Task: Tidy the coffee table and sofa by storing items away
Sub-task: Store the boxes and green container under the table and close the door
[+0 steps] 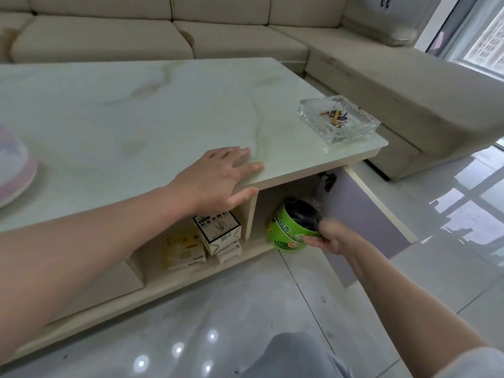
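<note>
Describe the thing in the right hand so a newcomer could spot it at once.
Start at the marble coffee table and drop to the open compartment under its right end, beside the lilac door. The right hand holds a round green tub there. Its neighbours are rectangular boxes in the next compartment, white and yellow.

We have 1 head-mounted view, angled forward and down, close above the coffee table (163, 105) front edge, with the sofa (163, 36) beyond.
</note>
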